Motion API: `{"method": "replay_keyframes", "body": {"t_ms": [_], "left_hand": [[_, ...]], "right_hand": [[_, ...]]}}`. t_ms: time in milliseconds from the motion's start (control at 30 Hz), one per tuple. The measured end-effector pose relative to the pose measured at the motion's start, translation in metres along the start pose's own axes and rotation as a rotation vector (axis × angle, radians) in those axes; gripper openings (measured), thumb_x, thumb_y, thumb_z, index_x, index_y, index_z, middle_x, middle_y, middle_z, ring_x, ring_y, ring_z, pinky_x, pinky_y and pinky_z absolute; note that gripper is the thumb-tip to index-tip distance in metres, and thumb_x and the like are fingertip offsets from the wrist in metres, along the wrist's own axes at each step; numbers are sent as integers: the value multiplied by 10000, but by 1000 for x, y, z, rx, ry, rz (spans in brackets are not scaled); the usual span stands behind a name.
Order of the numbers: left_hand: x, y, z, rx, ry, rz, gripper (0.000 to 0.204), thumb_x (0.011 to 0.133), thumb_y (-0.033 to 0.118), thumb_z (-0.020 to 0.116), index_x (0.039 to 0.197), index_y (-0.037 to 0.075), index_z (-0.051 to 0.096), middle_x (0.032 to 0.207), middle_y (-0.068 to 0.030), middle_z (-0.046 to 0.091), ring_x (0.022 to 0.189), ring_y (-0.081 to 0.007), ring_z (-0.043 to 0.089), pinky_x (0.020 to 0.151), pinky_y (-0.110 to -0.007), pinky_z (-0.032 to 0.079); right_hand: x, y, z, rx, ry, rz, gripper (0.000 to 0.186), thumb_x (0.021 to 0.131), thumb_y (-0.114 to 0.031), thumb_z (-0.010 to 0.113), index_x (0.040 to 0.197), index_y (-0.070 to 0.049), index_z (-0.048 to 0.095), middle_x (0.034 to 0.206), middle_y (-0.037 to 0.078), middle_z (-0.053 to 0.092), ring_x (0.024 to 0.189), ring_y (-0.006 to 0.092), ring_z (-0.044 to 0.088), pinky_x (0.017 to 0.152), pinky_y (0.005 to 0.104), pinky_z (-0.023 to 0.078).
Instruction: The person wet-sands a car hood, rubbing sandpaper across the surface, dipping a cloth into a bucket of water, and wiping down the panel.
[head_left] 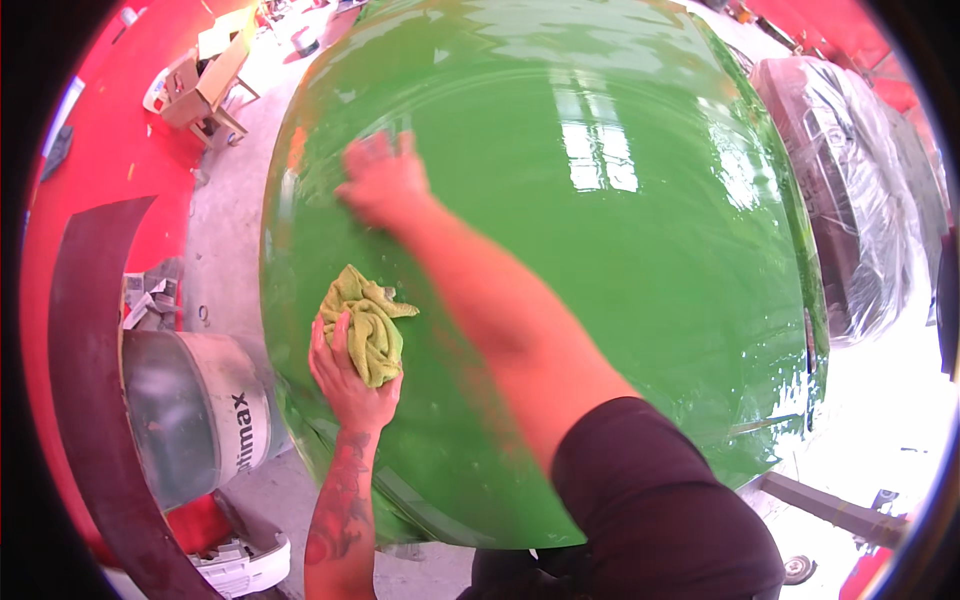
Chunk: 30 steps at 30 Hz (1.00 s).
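Observation:
A large glossy green painted panel, curved like a car body part, fills the middle, with window reflections on it. My left hand grips a bunched yellow-green cloth on the panel's left part, fingers wrapped round its side. Above it, my right hand is stretched out over the upper left of the panel, fingers apart and slightly blurred, with no held object visible; whether it touches the surface is hard to tell.
At the left stand a dark curved panel and a translucent drum. Wooden furniture sits by the red wall at upper left. A plastic-covered object is at the right. A grey beam juts out at lower right.

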<state>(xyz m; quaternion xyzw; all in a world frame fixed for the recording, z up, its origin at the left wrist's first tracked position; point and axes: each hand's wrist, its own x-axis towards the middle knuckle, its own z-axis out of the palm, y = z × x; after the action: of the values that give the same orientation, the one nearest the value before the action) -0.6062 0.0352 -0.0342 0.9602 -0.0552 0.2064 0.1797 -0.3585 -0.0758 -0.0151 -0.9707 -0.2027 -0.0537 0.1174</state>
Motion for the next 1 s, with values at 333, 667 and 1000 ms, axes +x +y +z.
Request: {"method": "replay_keyframes", "body": {"t_ms": [333, 667, 1000], "left_hand": [[3, 11, -3, 34, -22, -65, 974, 635, 296, 818, 1448, 162, 298, 1434, -206, 312, 1363, -402, 288, 1104, -569, 230], [3, 16, 11, -3, -49, -49, 1018, 637, 354, 839, 1464, 197, 266, 1458, -202, 289, 1375, -393, 273, 1108, -561, 224], [5, 9, -2, 25, 34, -62, 934, 680, 323, 795, 1455, 188, 291, 1428, -187, 330, 1345, -382, 313, 1096, -542, 243]], "right_hand": [[-218, 326, -90, -147, 24, 969, 689, 975, -538, 307, 1535, -153, 193, 1614, 48, 159, 1475, 267, 174, 1135, 618, 151], [-92, -22, 0, -100, -32, 24, 653, 972, -500, 369, 1492, -114, 282, 1578, 75, 253, 1460, 307, 204, 1154, 591, 134], [-283, 191, -99, -134, 12, 1046, 642, 997, -500, 310, 1542, -191, 172, 1613, 33, 161, 1478, 253, 172, 1146, 602, 140]]}}
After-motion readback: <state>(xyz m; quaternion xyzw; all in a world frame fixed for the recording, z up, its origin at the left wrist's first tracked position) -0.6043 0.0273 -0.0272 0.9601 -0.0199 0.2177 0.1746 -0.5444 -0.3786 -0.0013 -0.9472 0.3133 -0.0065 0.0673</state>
